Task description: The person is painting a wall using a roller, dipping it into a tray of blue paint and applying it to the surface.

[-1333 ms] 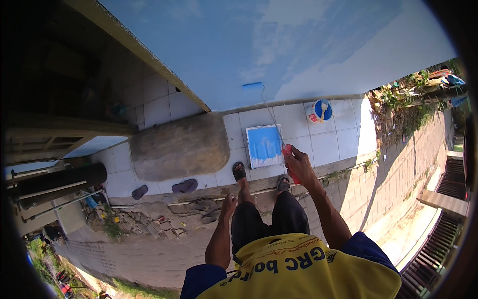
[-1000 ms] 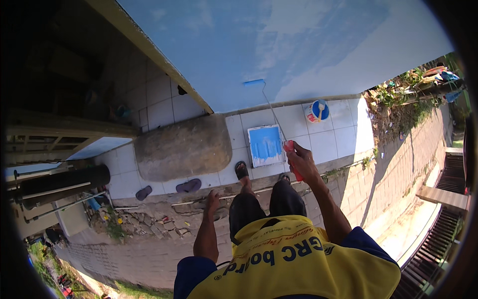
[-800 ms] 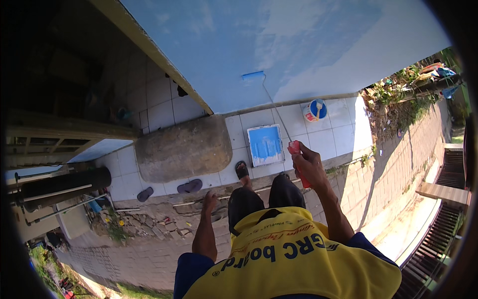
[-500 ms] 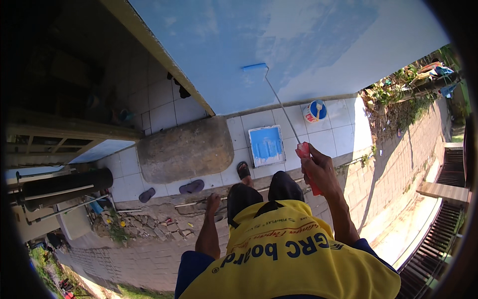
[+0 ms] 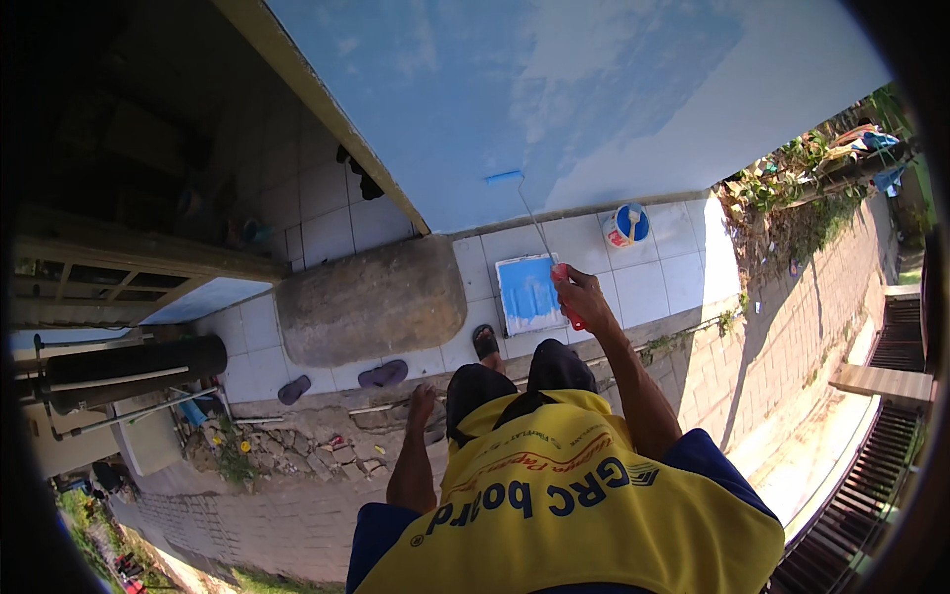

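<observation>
Step in hand, as far as one can judge: rolling blue paint onto the wall [image 5: 450, 124]. Landmark is the paint tray [image 5: 502, 302], on the white tiled floor [image 5: 638, 289] ahead of the person's feet, blue paint spread in it.

Right hand [image 5: 586, 300] is closed around the paint roller [image 5: 560, 273], gripping its red handle [image 5: 576, 321] over the tray's right edge. The blue sleeve [image 5: 505, 178] is beyond the tray, low on the wall; looks to be against it, though firm contact can't be confirmed. Left hand [image 5: 423, 403] hangs left of the tray and nearer the person; no object visible in it, too small to tell whether the fingers are spread or curled.

Bucket [image 5: 617, 239] of blue paint sits beyond and right of the tray, brush [image 5: 634, 214] across its top. Brown slab [image 5: 371, 302] left of the tray; two loose sandals [image 5: 383, 373] on the tray's left, nearer the person.

Coverage beyond the tray reads patchy, with paler areas up and to the right, so the work looks partway. Next move likely calls for keeping the sleeve flat with even pressure, overlapping strokes into the pale patches, and dipping back to the tray if the sleeve runs dry.
</observation>
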{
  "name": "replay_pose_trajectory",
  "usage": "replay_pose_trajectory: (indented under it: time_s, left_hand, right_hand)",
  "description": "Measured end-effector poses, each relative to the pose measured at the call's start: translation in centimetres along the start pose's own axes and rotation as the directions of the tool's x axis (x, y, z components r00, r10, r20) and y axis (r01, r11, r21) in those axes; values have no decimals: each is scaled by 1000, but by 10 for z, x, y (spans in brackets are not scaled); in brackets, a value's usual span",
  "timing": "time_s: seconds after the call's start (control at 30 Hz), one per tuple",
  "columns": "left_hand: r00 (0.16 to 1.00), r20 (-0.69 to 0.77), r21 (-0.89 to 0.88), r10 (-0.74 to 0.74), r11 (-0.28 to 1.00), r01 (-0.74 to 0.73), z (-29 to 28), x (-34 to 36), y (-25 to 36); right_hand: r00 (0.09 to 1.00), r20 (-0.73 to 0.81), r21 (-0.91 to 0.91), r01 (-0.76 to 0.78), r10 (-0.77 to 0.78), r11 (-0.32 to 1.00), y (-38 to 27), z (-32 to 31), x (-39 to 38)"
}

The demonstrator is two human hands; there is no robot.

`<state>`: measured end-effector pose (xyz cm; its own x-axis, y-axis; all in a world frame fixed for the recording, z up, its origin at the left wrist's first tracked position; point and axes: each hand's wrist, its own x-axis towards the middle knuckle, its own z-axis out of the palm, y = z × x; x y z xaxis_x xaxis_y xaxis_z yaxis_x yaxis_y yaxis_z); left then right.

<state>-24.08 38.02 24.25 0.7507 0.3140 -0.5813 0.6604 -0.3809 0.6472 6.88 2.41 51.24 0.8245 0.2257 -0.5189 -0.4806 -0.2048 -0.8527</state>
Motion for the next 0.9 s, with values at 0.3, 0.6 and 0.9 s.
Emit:
replay_pose_trajectory:
  time_s: [0.3, 0.6, 0.9]
  left_hand:
    - [998, -36, -2, 45, 999, -45, -10, 6, 7]
    - [996, 79, 61, 32, 997, -37, -2, 33, 43]
    - [934, -210, 13, 289, 956, -293, 9, 44, 18]
  right_hand:
    - [1000, 4, 18, -26, 26, 1000, -11, 9, -9]
    - [995, -103, 74, 10, -3, 997, -90, 8, -111]
    - [1000, -23, 54, -20, 22, 998, -69, 14, -70]
